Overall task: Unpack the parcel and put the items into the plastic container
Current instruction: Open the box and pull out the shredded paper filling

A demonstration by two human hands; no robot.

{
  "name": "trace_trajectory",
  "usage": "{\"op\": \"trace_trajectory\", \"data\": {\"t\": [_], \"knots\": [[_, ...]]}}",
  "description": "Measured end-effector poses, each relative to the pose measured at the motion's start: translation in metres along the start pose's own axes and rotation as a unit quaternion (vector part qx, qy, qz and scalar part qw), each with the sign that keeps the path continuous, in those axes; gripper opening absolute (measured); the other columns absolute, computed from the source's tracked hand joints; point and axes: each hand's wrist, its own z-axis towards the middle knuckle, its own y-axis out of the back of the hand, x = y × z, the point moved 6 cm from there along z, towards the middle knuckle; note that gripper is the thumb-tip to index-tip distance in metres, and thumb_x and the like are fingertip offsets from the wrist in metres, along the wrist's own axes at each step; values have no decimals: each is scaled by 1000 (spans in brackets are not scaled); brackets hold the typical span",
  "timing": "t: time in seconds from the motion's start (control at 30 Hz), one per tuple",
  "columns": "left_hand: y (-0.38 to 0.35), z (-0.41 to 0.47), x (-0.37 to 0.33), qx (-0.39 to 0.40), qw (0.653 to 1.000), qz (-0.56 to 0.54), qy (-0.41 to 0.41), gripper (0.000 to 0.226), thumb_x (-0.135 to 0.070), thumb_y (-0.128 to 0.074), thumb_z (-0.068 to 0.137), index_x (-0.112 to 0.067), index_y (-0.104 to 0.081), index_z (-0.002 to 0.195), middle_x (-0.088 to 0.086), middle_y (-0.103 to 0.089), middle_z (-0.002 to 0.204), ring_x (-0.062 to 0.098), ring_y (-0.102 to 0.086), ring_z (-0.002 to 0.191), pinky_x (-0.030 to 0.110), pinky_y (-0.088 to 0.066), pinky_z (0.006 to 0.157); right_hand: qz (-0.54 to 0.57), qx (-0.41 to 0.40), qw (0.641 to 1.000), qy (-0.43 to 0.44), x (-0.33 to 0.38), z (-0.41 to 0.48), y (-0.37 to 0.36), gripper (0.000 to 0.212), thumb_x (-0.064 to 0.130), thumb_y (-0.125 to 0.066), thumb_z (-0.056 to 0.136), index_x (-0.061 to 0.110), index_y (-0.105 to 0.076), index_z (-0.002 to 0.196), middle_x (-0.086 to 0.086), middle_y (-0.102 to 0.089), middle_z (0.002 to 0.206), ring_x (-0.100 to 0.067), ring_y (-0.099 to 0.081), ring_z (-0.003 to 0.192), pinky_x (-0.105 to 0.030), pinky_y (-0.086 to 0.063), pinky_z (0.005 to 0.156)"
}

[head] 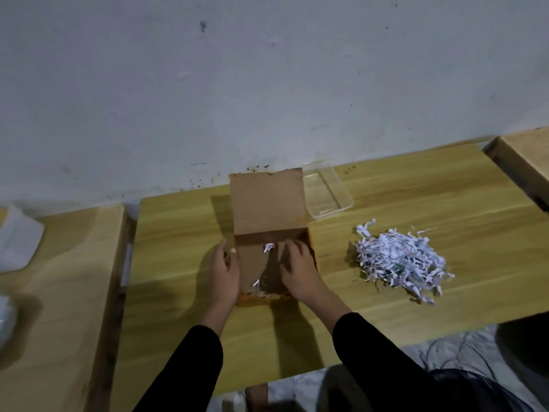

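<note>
Head view: the brown cardboard parcel box (267, 209) stands open mid-worktop (371, 307). The left hand (224, 272) grips its left wall and the right hand (298, 269) reaches inside (whether it holds anything, I cannot tell). Probably searching for items; next comes lifting one to the clear rectangular plastic container (329, 191), just far-right of the box, past the white shredded-paper heap (398, 257).

I am counting one cardboard box (267, 203); one plastic container (331, 214); one heap of shredded paper (398, 260); two hands of mine, left hand (224, 270) and right hand (298, 269).

head view | worn high | faces forward-down | near table (178, 233) | single view
</note>
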Motion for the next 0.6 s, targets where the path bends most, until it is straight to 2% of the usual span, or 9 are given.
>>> {"op": "trace_trajectory", "data": {"t": [0.07,0.2,0.27,0.4,0.5,0.6], "knots": [[-6,-2,1,8,1000,-13,4,41,-17,-35,100,-2,-39,139,13,-41,145,26,-38,134,19,-26,98,-2,4,1000,-22,-3,7,-4,60,6,-48,88,4,-23,142,-19,-21,149,-33,-23,139,-32,-19,113],[-13,-1,6,3,997,-69,20,41,-17,-33,101,-5,-39,139,11,-42,143,25,-38,134,14,-28,94,-7,36,997,-65,-9,18,-13,61,10,-49,89,7,-21,143,-18,-18,152,-35,-16,141,-37,-17,115],[-16,1,11,-1,996,-91,25,41,-19,-33,101,-6,-39,139,10,-42,144,23,-39,133,16,-28,97,-7,60,997,-56,-4,21,-20,61,10,-48,90,9,-20,144,-16,-16,153,-35,-15,142,-38,-17,115],[-17,2,16,-8,995,-96,29,41,-24,-33,101,-12,-39,139,6,-43,144,21,-40,131,27,-34,102,12,112,994,-2,15,19,-37,55,7,-46,91,13,-28,142,-10,-27,150,-28,-28,138,-38,-28,115],[-17,2,17,-8,993,-115,25,40,-23,-35,100,-11,-41,138,8,-46,142,21,-43,129,30,-36,103,41,91,995,20,16,17,-35,52,5,-45,91,14,-32,141,-8,-30,150,-24,-28,139,-43,-29,115],[-18,4,18,-14,989,-142,27,38,-18,-36,100,-8,-43,136,9,-48,139,22,-44,128,27,-35,102,37,32,999,6,2,18,-20,52,2,-48,90,12,-37,139,-9,-32,148,-24,-29,138,-35,-24,116]]}}
